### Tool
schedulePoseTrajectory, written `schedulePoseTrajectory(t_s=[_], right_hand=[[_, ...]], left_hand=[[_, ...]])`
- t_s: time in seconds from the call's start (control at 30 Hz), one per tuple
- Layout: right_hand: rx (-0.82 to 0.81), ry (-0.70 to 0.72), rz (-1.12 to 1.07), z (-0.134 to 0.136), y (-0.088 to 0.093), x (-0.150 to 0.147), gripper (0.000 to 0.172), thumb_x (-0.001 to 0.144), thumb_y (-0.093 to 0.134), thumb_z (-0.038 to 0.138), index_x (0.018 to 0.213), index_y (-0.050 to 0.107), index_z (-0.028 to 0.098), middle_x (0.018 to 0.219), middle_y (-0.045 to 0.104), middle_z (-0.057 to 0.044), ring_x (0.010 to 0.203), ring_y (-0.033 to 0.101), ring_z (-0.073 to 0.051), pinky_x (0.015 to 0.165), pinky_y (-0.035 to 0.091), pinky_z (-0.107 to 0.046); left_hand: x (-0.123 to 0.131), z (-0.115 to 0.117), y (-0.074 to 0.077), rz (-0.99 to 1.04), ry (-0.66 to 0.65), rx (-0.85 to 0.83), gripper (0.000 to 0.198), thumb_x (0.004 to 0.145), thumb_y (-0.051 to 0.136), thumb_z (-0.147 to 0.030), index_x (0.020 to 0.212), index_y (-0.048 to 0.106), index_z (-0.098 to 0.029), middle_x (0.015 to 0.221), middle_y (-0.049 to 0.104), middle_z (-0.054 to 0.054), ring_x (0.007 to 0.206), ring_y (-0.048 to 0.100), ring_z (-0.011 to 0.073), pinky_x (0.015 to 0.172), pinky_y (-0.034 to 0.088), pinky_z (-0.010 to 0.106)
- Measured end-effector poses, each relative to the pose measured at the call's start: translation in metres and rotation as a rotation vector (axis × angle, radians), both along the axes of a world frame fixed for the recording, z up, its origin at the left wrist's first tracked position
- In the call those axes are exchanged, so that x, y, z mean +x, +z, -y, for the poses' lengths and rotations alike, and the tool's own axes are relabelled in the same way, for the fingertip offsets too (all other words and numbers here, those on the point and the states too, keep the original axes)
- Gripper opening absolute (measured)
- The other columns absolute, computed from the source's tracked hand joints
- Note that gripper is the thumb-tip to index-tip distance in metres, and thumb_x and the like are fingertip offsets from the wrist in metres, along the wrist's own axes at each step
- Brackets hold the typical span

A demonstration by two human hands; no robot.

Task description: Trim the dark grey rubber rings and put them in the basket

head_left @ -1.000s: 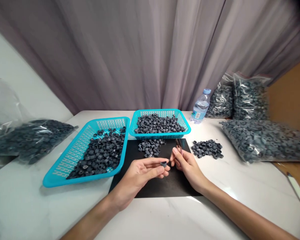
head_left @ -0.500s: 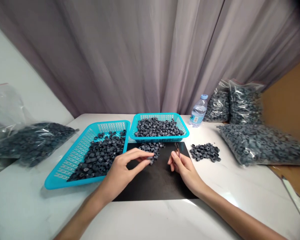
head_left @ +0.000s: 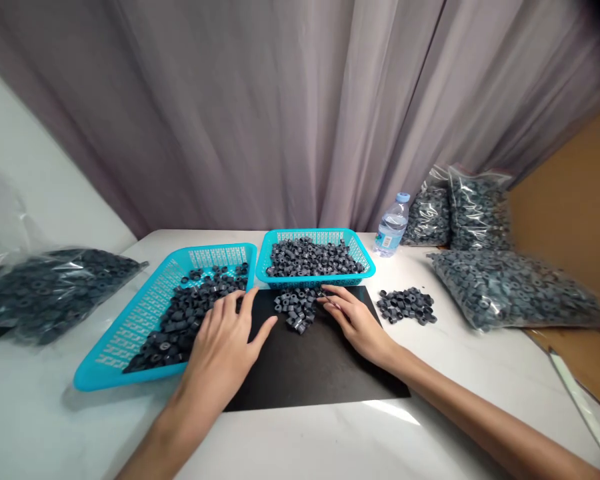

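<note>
Mat (head_left: 325,367): rings (head_left: 295,308) beside right fingers (head_left: 336,301)

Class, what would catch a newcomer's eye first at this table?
Two turquoise plastic mesh baskets heaped with small dark grey rings, side by side mid-table. In front, the left hand and right hand flank a small ring pile on a black mat; clear bags of rings lie right.

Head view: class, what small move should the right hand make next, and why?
Probably pinch one ring off the pile on the black mat: the right hand lies with fingertips at that pile's edge, while the left hand rests at the left basket.
</note>
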State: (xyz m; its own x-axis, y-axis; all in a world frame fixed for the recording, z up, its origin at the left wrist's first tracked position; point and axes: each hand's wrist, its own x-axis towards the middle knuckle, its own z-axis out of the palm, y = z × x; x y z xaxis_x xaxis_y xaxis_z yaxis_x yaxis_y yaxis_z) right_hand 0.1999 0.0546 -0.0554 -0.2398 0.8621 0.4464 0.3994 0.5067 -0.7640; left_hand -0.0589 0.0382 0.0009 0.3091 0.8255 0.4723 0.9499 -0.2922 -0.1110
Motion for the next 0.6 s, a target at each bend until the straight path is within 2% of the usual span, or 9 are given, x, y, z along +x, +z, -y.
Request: schedulePoseTrajectory(t_s=[0.1,0.2,0.37,0.5,0.6], right_hand=[[0.034,-0.045,0.023,-0.005,-0.004,-0.001,0.037,0.107,0.041,0.040,0.115,0.073,0.023,0.129,0.063,-0.012,0.120,0.063,-0.027,0.109,0.048,-0.043],[0.049,-0.043,0.045,-0.006,-0.008,-0.002,0.036,0.107,0.041,0.038,0.119,0.072,0.025,0.126,0.062,-0.012,0.116,0.064,-0.026,0.106,0.050,-0.042],[0.029,-0.075,0.071,-0.009,-0.014,-0.002,0.037,0.105,0.043,0.038,0.130,0.068,0.025,0.120,0.059,-0.012,0.105,0.066,-0.027,0.099,0.053,-0.043],[0.026,-0.053,0.041,-0.009,-0.014,-0.002,0.036,0.105,0.044,0.038,0.127,0.069,0.024,0.121,0.060,-0.012,0.110,0.065,-0.028,0.102,0.051,-0.043],[0.017,-0.031,0.004,-0.007,-0.010,-0.003,0.034,0.105,0.043,0.038,0.117,0.072,0.023,0.119,0.063,-0.012,0.107,0.064,-0.027,0.100,0.051,-0.042]], left_hand=[[-0.004,-0.002,-0.003,-0.032,-0.049,0.026,0.044,0.103,0.044,-0.033,0.137,0.058,-0.010,0.127,0.066,0.021,0.116,0.060,0.0383,0.097,0.049,0.051],[-0.009,-0.004,-0.001,-0.046,-0.074,0.033,0.040,0.103,0.041,-0.023,0.137,0.059,-0.012,0.128,0.068,0.018,0.118,0.059,0.0375,0.097,0.048,0.051],[0.005,0.004,0.007,-0.025,-0.052,0.105,0.040,0.101,0.049,-0.026,0.133,0.061,-0.005,0.128,0.063,0.025,0.122,0.056,0.0404,0.102,0.045,0.053],[0.026,0.013,0.005,0.089,-0.210,0.098,0.029,0.099,0.053,-0.024,0.123,0.066,-0.013,0.124,0.067,0.018,0.119,0.059,0.0349,0.102,0.045,0.049],[0.035,0.018,0.000,0.163,-0.310,0.032,0.022,0.098,0.053,-0.020,0.115,0.067,-0.017,0.116,0.071,0.013,0.112,0.063,0.0313,0.099,0.047,0.047]])
